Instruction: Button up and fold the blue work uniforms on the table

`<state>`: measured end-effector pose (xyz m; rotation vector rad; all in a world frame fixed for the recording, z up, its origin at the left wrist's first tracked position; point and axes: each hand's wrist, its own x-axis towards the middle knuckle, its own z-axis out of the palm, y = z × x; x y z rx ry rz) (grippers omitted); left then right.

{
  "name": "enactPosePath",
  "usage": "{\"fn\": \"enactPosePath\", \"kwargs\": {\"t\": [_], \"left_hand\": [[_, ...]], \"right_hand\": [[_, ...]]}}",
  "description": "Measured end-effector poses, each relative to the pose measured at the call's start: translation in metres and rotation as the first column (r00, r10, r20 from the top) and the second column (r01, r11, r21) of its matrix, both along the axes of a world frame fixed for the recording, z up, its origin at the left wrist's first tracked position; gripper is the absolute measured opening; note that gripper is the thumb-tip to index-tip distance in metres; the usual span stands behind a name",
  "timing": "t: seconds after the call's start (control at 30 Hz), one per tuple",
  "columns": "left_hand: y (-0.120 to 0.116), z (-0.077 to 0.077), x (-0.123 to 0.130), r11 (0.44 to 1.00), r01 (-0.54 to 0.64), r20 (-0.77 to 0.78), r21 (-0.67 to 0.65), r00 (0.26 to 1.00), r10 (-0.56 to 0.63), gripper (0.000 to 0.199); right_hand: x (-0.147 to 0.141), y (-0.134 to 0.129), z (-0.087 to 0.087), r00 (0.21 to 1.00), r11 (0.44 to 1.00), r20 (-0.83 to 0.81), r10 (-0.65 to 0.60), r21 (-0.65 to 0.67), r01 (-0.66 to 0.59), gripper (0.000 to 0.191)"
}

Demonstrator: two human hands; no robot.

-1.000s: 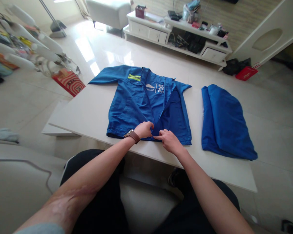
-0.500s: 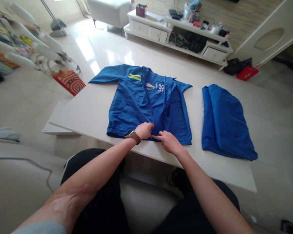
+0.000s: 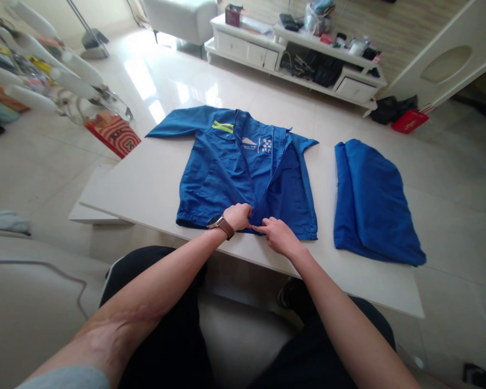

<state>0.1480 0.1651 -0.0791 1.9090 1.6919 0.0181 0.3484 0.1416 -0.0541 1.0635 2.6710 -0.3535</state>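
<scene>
A blue jacket (image 3: 214, 173) with yellow-green stripes lies spread on the white table (image 3: 125, 183), its front partly open and its hem along the near edge. At the bottom of the front opening, my left hand (image 3: 238, 217), with a watch (image 3: 215, 221) at the wrist, is closed on the jacket's hem. Close beside it, my right hand (image 3: 279, 235) pinches at the same spot, index finger pointing left. Any zipper end between the fingertips is too small to make out. White printing shows inside the collar.
Folded blue cloth (image 3: 376, 205) lies on the table's right part. Past the table stands a white TV cabinet (image 3: 243, 48) with assorted items. A red patterned paper bag (image 3: 115, 132) is at the far left corner, beside a rack with white padded bars (image 3: 75, 81).
Both hands stay at the jacket's hem in nearly the same pose. The whole view has shifted very slightly.
</scene>
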Motion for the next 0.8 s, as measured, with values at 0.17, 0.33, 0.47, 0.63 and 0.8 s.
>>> {"fn": "enactPosePath", "kwargs": {"t": [0.17,0.33,0.47,0.63,0.8], "left_hand": [[0.0,0.002,0.0,1.0,-0.001,-0.015,-0.02,1.0,0.001,0.032],[-0.002,0.005,0.001,1.0,0.003,-0.042,-0.021,0.999,-0.004,0.033],[-0.003,0.005,0.001,1.0,0.004,-0.084,-0.011,0.996,-0.005,0.036],[-0.002,0.007,0.002,0.994,0.106,-0.127,0.024,0.987,-0.103,0.035],[-0.007,0.014,0.003,0.976,0.208,-0.159,0.063,0.968,-0.196,0.035]], "right_hand": [[-0.002,-0.002,0.002,1.0,1.0,0.007,0.007,-0.002,-0.007,0.056],[-0.006,-0.004,0.007,0.998,1.0,0.06,-0.023,-0.018,0.024,0.056],[-0.009,-0.005,0.01,0.995,0.999,0.093,-0.032,-0.032,0.035,0.056],[-0.011,-0.006,0.012,0.995,0.999,0.097,-0.026,-0.041,0.03,0.054],[-0.011,-0.01,0.013,0.996,0.999,0.084,-0.024,-0.038,0.027,0.054]]}}
